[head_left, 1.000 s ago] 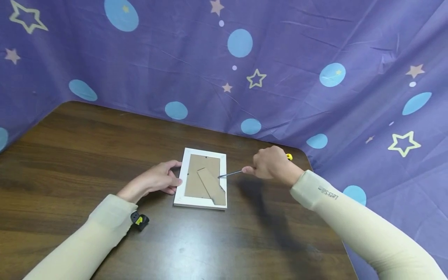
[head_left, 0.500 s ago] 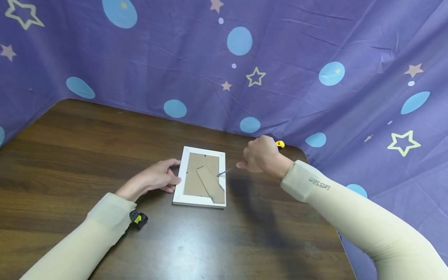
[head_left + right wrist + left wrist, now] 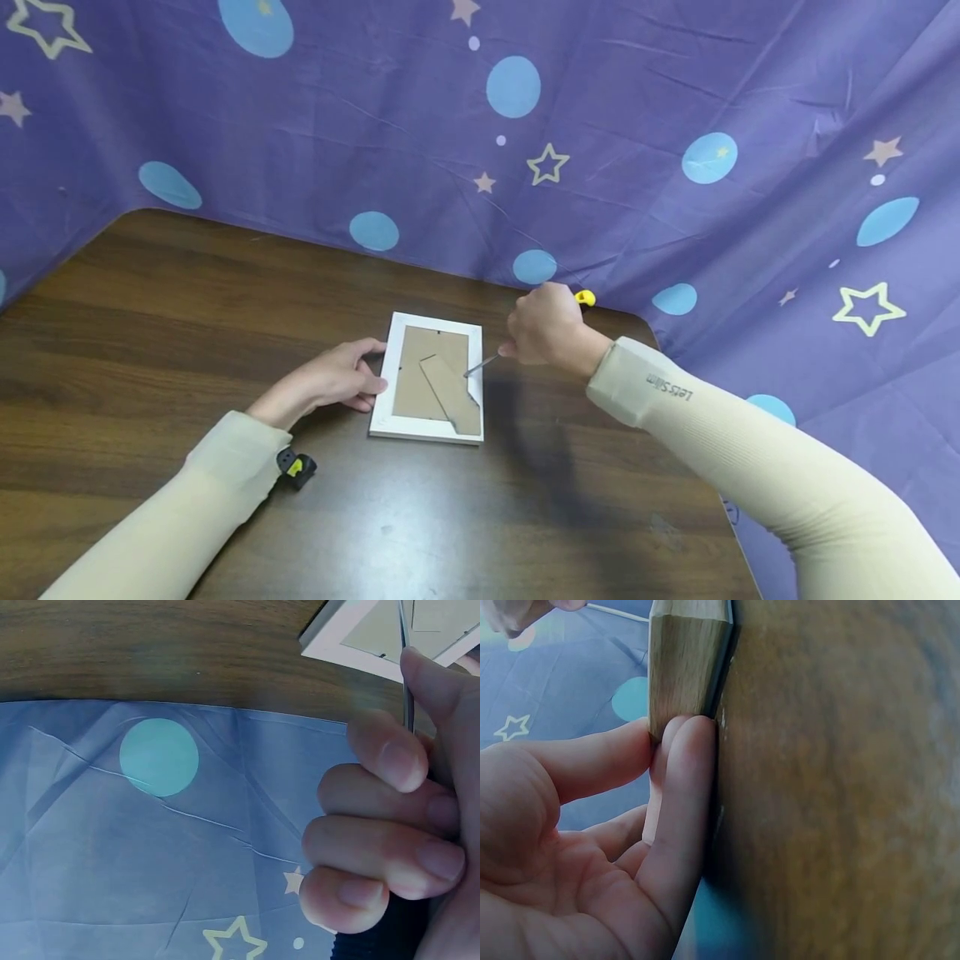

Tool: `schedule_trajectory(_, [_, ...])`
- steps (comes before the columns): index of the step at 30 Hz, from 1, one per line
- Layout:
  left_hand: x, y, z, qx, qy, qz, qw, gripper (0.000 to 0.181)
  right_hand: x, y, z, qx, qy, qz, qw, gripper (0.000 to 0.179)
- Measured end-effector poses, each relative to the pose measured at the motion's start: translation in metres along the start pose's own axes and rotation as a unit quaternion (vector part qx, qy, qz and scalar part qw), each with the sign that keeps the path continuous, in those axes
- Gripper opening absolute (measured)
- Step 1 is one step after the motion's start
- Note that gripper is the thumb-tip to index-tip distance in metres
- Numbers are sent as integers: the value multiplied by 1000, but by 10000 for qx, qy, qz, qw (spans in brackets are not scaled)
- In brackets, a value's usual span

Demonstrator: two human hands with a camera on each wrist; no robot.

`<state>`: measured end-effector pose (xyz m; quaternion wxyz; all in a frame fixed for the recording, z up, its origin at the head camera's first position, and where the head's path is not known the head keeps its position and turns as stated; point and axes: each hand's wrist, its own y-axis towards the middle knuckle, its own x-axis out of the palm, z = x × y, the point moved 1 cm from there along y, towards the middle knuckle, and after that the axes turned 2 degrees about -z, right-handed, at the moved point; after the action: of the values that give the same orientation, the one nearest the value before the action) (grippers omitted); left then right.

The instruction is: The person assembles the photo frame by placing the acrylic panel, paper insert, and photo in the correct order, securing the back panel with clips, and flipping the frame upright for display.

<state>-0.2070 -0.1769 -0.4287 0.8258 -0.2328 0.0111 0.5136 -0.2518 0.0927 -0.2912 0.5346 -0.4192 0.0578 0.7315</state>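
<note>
A white picture frame (image 3: 381, 417) lies face down on the table, its brown backing board (image 3: 420, 392) and slanted easel stand (image 3: 448, 392) facing up. My left hand (image 3: 333, 377) pinches its left edge; in the left wrist view the fingers (image 3: 686, 787) meet the frame's wood-grained side (image 3: 686, 667). My right hand (image 3: 551, 325) grips a screwdriver, whose yellow handle end (image 3: 585, 297) sticks out behind the fist. The thin metal shaft (image 3: 482, 365) slants down to the inner right edge of the frame. In the right wrist view, fingers wrap the black handle (image 3: 386, 930), with the thumb along the shaft.
Small dark tabs show along the backing's edges, one at the top (image 3: 438, 332). The brown wooden table (image 3: 225, 333) ends at a purple curtain (image 3: 420, 125) with stars and dots, behind and at the right. A black wrist camera (image 3: 296, 467) sits on the left sleeve.
My right hand has moved left and up toward the frame, tilting the screwdriver more steeply. The tip stays at the frame's inner right edge, and my left hand keeps its hold.
</note>
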Motion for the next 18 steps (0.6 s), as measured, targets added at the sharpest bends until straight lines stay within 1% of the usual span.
schedule_trajectory(2, [0,0,0,20,-20,-2,10000,75,3,0,1,49,159,7,9999,55])
schedule_trajectory(4, [0,-1,-1,42,-45,-11,10000,75,12,-2,4,124,450,-28,9989,56])
schedule_trajectory(6, [0,0,0,65,-68,-27,10000,75,26,-5,8,222,897,-75,9957,58])
schedule_trajectory(7, [0,0,0,55,-83,-42,9999,76,35,-7,11,275,1178,-122,9926,60])
schedule_trajectory(10, [-1,0,0,46,-72,-55,9999,75,66,-12,16,343,1932,-151,9804,66])
schedule_trajectory(14, [0,-3,-1,50,-125,-27,9999,74,100,-13,22,481,2718,62,9611,71])
schedule_trajectory(18, [0,-5,-1,37,-189,2,9998,74,124,-11,24,775,3479,226,9341,79])
